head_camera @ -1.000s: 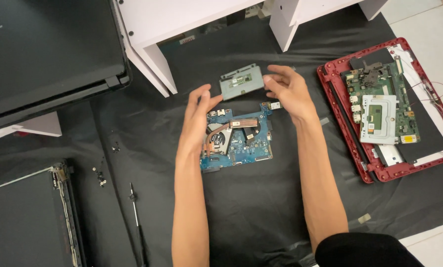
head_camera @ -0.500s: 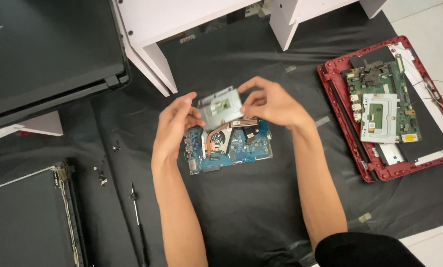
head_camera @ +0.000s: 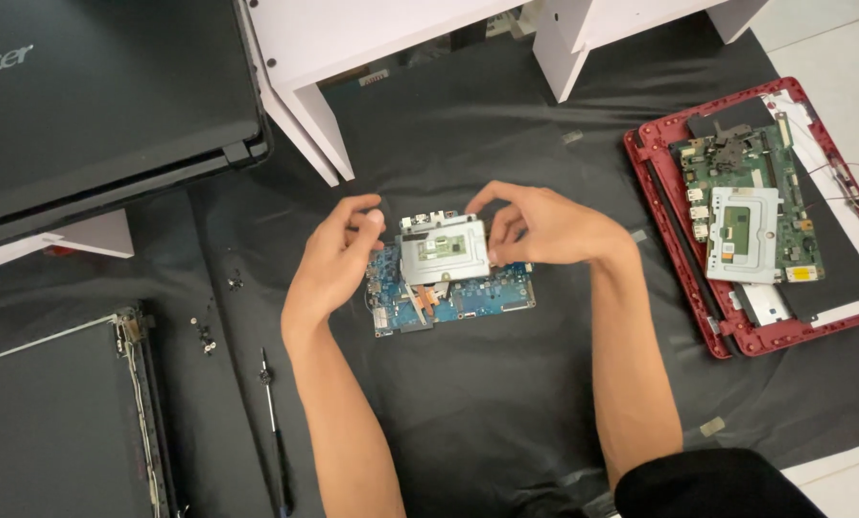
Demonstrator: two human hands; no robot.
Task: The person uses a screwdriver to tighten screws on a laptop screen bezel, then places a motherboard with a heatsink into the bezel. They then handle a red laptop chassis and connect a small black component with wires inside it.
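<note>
Both hands, left hand point(head_camera: 338, 254) and right hand point(head_camera: 535, 225), pinch the grey plate point(head_camera: 444, 249) by its edges, just above the blue board point(head_camera: 458, 297). Fingertip-only grips could slip, dropping it onto the board's components.

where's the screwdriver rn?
In the head view the screwdriver lies on the black mat, lower left, just outside the left hand's forearm and right of the dark laptop panel; neither hand touches it.
</note>
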